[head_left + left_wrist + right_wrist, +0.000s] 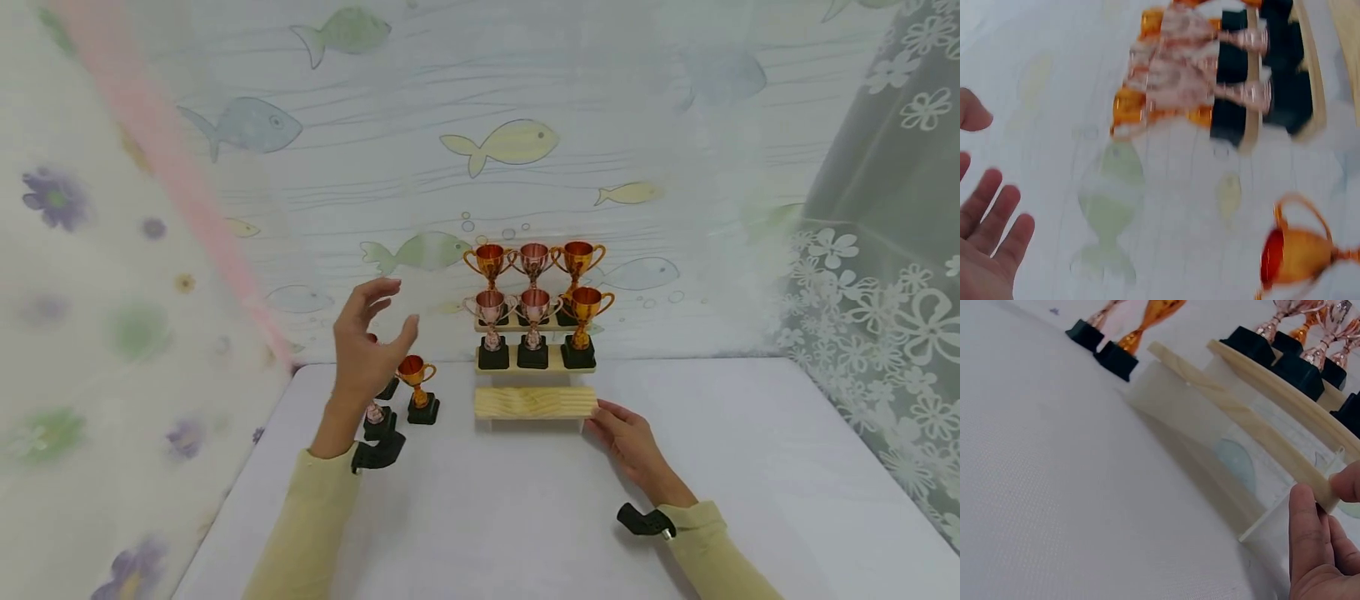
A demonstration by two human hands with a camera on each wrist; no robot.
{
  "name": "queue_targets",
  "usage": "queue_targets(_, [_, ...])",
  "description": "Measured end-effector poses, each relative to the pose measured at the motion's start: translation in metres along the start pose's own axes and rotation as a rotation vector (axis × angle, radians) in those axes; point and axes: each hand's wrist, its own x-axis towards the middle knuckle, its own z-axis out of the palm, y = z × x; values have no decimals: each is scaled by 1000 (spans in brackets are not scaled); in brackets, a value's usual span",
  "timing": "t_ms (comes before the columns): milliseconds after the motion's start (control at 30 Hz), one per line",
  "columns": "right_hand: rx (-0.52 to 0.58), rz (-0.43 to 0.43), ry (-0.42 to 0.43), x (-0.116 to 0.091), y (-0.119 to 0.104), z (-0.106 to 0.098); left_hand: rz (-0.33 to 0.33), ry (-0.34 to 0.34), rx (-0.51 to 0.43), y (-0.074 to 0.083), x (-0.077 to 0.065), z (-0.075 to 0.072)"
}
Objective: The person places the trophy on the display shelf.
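Note:
My left hand (pixel 367 346) is raised with fingers spread and bent, holding nothing. Behind and below it, a gold trophy cup (pixel 414 369) and a few partly hidden trophies, including a pink one (pixel 375 412), stand on the table. My right hand (pixel 630 437) pinches the right end of the lowest wooden step (pixel 536 403) of a tiered display stand, thumb above and fingers below in the right wrist view. On the middle step are two pink trophies (pixel 492 308) and a gold trophy (pixel 587 304). The top step carries two gold trophies (pixel 489 260) with a pink one (pixel 533 257) between them.
The stand rests on a white-covered table (pixel 480 517), its steps on translucent supports (pixel 1172 406). A fish-patterned curtain (pixel 525 200) hangs right behind it. Flowered cloth (pixel 120 333) closes the left side, and lace (pixel 885 317) hangs at the right.

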Motion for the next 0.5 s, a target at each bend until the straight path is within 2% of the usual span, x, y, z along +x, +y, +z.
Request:
queue_targets(67, [3, 3, 8, 0, 0, 0, -9, -1, 37, 5, -4, -17])
queue_targets(167, [-2, 10, 8, -1, 0, 0, -72, -10, 123, 4, -16, -40])
queue_targets(233, [-1, 12, 14, -2, 0, 0, -138, -12, 178, -14, -28, -54])
queue_targets(333, [3, 14, 18, -2, -1, 1, -267, 1, 194, -52, -52, -73])
queue_targets(400, [9, 11, 17, -3, -1, 1, -371, 7, 145, -77, -69, -84])
queue_targets(500, [16, 7, 8, -3, -1, 2, -500, -9, 68, -99, -91, -94])
